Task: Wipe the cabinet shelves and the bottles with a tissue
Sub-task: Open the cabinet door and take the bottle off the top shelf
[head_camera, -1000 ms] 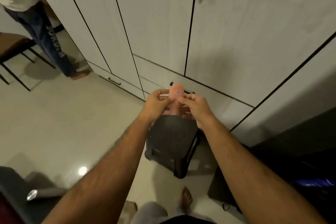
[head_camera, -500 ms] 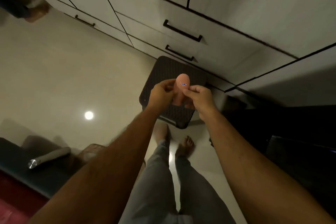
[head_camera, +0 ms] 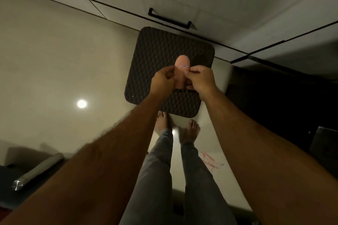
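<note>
Item: peach bottle, small label facing me, held centre frame above the dark stool. Left hand pinches it from 9 o'clock, right hand from 3 o'clock. I see no tissue. Risk, as I judge: fingertip-only holds could slip, dropping it onto the stool.

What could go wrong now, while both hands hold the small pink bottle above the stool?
1. The pink bottle is pinched only by fingertips of the left hand and right hand; it might slip and fall onto the dark stool or the floor.
2. The bare feet stand close to the stool, so a step forward may hit it.
3. No tissue is visible, so wiping may be ineffective.
</note>
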The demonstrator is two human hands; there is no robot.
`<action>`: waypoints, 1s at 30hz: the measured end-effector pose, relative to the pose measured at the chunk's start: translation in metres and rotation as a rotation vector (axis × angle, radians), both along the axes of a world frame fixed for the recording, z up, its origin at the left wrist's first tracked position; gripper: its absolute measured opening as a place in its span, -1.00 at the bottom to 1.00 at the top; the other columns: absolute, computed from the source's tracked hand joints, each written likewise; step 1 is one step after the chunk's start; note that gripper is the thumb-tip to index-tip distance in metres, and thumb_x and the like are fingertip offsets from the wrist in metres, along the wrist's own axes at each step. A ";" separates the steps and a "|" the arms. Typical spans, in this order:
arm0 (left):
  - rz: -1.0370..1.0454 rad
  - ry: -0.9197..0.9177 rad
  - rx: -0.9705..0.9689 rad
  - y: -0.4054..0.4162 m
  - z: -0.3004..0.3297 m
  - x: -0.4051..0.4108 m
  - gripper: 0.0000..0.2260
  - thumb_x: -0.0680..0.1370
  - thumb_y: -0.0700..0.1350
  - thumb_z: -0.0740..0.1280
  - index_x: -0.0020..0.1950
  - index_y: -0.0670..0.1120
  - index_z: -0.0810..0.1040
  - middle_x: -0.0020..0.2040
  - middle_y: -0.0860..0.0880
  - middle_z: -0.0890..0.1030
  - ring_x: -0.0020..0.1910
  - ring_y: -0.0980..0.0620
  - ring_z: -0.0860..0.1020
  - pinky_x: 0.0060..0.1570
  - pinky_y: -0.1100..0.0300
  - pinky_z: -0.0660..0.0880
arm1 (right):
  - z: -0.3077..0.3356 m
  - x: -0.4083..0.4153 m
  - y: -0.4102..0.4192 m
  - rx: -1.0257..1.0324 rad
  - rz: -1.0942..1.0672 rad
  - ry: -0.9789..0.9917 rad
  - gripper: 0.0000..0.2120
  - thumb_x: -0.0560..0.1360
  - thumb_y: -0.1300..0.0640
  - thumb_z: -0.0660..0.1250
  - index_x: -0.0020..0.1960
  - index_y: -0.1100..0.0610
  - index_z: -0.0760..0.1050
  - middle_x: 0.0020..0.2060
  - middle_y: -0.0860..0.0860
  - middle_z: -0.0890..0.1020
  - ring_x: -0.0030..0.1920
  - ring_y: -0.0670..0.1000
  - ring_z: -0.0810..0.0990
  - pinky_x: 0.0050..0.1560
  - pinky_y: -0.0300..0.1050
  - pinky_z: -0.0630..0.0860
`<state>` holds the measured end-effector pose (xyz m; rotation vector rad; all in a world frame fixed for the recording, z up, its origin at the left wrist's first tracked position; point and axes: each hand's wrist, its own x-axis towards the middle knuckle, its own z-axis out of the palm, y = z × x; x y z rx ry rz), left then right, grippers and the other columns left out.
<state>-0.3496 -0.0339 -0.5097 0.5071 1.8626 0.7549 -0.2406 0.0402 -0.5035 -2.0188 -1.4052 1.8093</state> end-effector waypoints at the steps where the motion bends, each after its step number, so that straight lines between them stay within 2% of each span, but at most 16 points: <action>1: -0.012 0.008 -0.008 0.002 -0.009 0.000 -0.62 0.59 -0.26 0.25 0.41 -0.09 0.42 0.22 -0.06 0.58 0.12 0.03 0.58 0.11 0.05 0.58 | -0.011 0.000 0.001 -0.006 -0.002 -0.010 -0.75 0.55 0.13 0.36 0.21 0.15 0.51 0.09 0.11 0.63 -0.01 0.09 0.66 -0.14 -0.07 0.66; 7: -0.125 0.076 -0.078 0.007 -0.040 -0.007 -0.60 0.57 -0.25 0.24 0.42 -0.07 0.42 0.23 -0.09 0.57 0.11 -0.04 0.58 0.11 -0.04 0.57 | -0.043 -0.005 0.003 0.004 0.027 -0.085 -0.73 0.56 0.16 0.34 0.25 0.16 0.50 0.13 0.12 0.61 0.01 0.10 0.64 -0.14 -0.08 0.65; 13: -0.169 0.085 -0.090 0.007 -0.044 -0.008 -0.60 0.58 -0.24 0.23 0.42 -0.07 0.42 0.21 -0.09 0.58 0.11 -0.03 0.58 0.13 -0.03 0.56 | -0.050 -0.007 0.003 0.087 0.069 -0.142 -0.77 0.55 0.16 0.35 0.19 0.18 0.55 0.07 0.13 0.64 -0.07 0.10 0.66 -0.06 0.09 0.65; 18: -0.198 0.162 -0.089 0.007 -0.034 -0.007 -0.62 0.58 -0.22 0.24 0.41 -0.08 0.43 0.13 -0.07 0.62 0.02 0.02 0.59 0.08 0.10 0.55 | -0.044 -0.002 0.002 0.150 0.083 -0.181 -0.80 0.50 0.13 0.41 0.11 0.13 0.59 -0.01 0.07 0.66 -0.04 0.06 0.65 0.01 0.10 0.63; 21: -0.221 0.233 -0.069 0.003 -0.018 -0.005 -0.67 0.59 -0.22 0.24 0.36 -0.10 0.47 0.06 -0.04 0.61 -0.03 0.08 0.55 -0.09 0.33 0.48 | -0.031 0.007 0.001 0.183 0.103 -0.183 -0.78 0.49 0.12 0.41 0.13 0.10 0.57 0.01 0.05 0.65 0.00 0.04 0.64 0.06 0.08 0.61; 23: -0.245 0.293 -0.037 0.000 -0.002 -0.001 -0.65 0.59 -0.20 0.26 0.39 -0.11 0.45 0.12 -0.06 0.61 0.03 0.07 0.55 0.00 0.32 0.47 | -0.017 0.015 0.000 0.206 0.130 -0.184 -0.77 0.50 0.12 0.40 0.15 0.09 0.56 0.01 0.04 0.65 0.00 0.02 0.63 0.06 0.07 0.61; 25: -0.282 0.371 0.007 -0.005 0.015 0.005 -0.60 0.59 -0.15 0.28 0.43 -0.10 0.41 0.23 -0.11 0.58 0.14 -0.01 0.55 0.19 0.11 0.50 | 0.001 0.023 -0.003 0.247 0.168 -0.183 -0.77 0.51 0.12 0.39 0.16 0.09 0.56 0.00 0.03 0.66 -0.02 0.00 0.64 0.05 0.06 0.62; 27: -0.321 0.424 0.023 -0.009 0.033 0.012 -0.58 0.60 -0.09 0.28 0.46 -0.07 0.38 0.29 -0.13 0.53 0.21 -0.06 0.52 0.26 0.04 0.46 | 0.020 0.030 -0.005 0.289 0.203 -0.168 -0.76 0.51 0.12 0.39 0.17 0.10 0.55 0.00 0.04 0.66 -0.02 -0.01 0.63 0.05 0.02 0.61; 30: -0.357 0.483 0.046 -0.021 0.063 0.029 -0.57 0.60 -0.04 0.27 0.47 -0.05 0.35 0.36 -0.12 0.48 0.28 -0.06 0.47 0.30 0.06 0.38 | 0.053 0.046 -0.012 0.343 0.249 -0.138 -0.71 0.54 0.12 0.36 0.24 0.14 0.52 0.06 0.05 0.64 -0.01 -0.09 0.57 -0.04 -0.24 0.52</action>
